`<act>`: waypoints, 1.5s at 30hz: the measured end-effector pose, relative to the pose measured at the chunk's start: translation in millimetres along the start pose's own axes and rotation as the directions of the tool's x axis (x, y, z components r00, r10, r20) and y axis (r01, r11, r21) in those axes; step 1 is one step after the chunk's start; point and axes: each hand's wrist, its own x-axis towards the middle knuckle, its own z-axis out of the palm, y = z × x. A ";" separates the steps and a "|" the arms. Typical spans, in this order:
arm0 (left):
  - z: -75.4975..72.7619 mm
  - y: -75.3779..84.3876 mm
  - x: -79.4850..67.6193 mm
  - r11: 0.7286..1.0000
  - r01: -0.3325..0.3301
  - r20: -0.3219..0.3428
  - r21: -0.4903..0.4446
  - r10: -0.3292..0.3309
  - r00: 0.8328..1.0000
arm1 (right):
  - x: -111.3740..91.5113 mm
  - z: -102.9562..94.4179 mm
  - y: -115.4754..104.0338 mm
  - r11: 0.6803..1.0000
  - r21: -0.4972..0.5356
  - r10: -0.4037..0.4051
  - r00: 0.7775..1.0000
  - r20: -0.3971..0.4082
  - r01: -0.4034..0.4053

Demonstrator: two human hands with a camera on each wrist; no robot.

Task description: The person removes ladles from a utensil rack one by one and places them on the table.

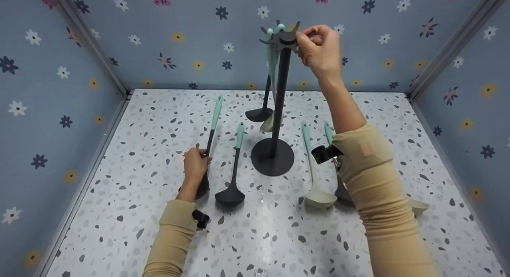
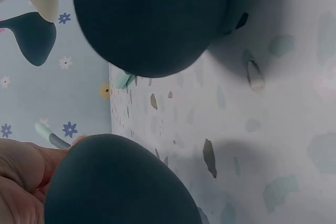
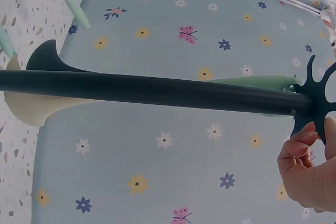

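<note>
While the right hand [image 1: 322,50] pinches one arm of the hook rack [image 1: 283,40] up top, the left hand [image 1: 195,163] has its fingers round the shaft of the far-left dark ladle [image 1: 210,139], just above the bowl. From where I'm standing I can't tell if that bowl is off the table [image 1: 119,197] yet; the wrist hides part of it. The handle points toward the back, mint end away from the person.

My two cents: looks like a steady-and-hang job, so I'd keep that rack pinch firm but light, since pulling sideways could tip the stand [image 1: 280,97]. Gripping low near the bowl probably leaves the handle's hole free for the hook, which is handy. Just lift clear of the neighbouring dark ladle [image 1: 235,165], and watch the two hanging ladles [image 1: 259,114]; a bump might set them swinging.
</note>
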 end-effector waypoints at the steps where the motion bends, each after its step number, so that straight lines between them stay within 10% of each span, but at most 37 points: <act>1: 0.3 -0.9 -0.4 1.000 0.000 0.006 0.013 0.000 1.000 | 0.0 -0.1 0.2 1.000 -0.001 0.001 1.000 0.001 -0.001; 21: 8.6 -11.5 -7.6 0.966 0.090 0.166 0.241 -0.132 0.977 | -1.0 0.6 1.3 1.000 0.003 0.000 1.000 -0.001 0.000; 45: 20.3 -12.4 -12.7 0.943 0.053 0.146 0.328 -0.106 0.984 | -4.1 -2.3 0.3 1.000 0.015 -0.006 1.000 -0.009 0.006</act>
